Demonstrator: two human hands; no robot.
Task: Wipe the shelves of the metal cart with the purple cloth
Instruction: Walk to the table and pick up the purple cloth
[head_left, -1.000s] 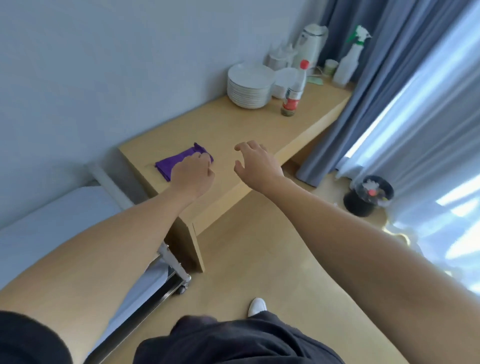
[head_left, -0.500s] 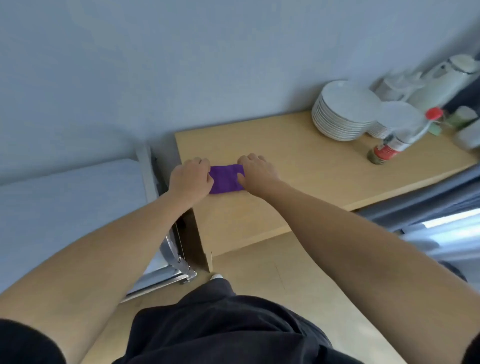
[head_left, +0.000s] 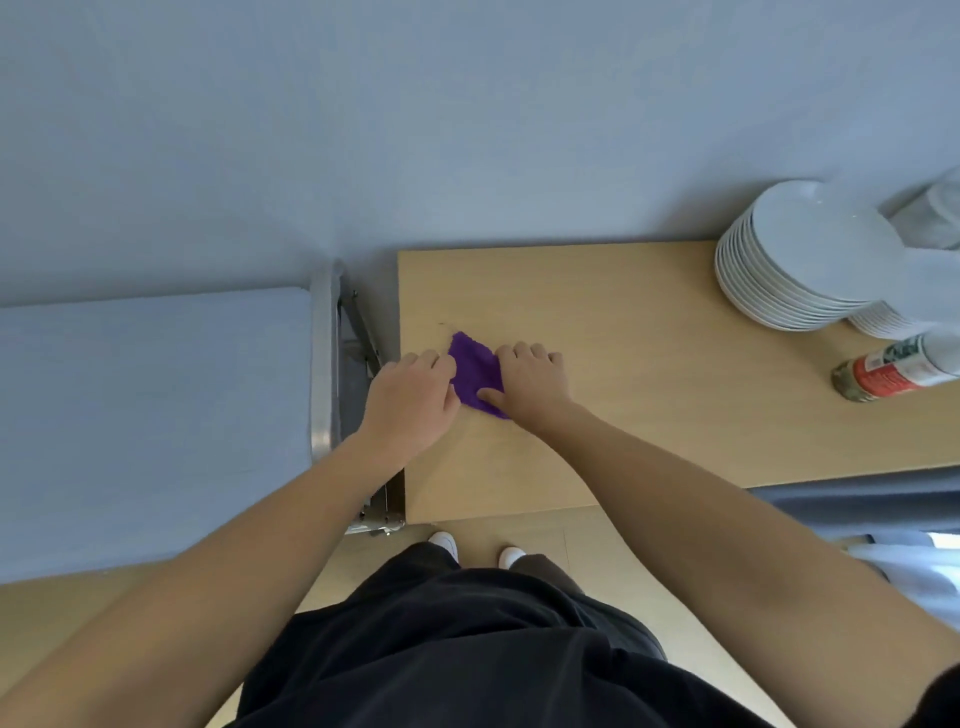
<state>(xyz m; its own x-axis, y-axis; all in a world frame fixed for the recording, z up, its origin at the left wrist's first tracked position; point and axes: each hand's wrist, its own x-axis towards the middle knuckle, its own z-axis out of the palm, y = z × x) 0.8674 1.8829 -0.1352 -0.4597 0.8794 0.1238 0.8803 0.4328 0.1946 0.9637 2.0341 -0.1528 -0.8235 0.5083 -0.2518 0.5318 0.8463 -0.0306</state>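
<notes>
The purple cloth lies folded near the left end of a wooden table, partly covered by both hands. My left hand grips its left edge with curled fingers. My right hand holds its right side, thumb under the cloth's near corner and fingers curled over the top. The metal cart stands just left of the table; its flat grey-blue top shelf fills the left of the view, with a steel frame at its right end.
A stack of white plates sits at the table's far right by the wall, with a smaller stack and a red-labelled bottle beside it. A grey wall runs behind. My feet stand on wooden floor at the table's front edge.
The view swung down and over the table. My right hand came onto the cloth, and both hands now grasp it; the cloth has turned from a flat rectangle to a skewed, bunched shape.
</notes>
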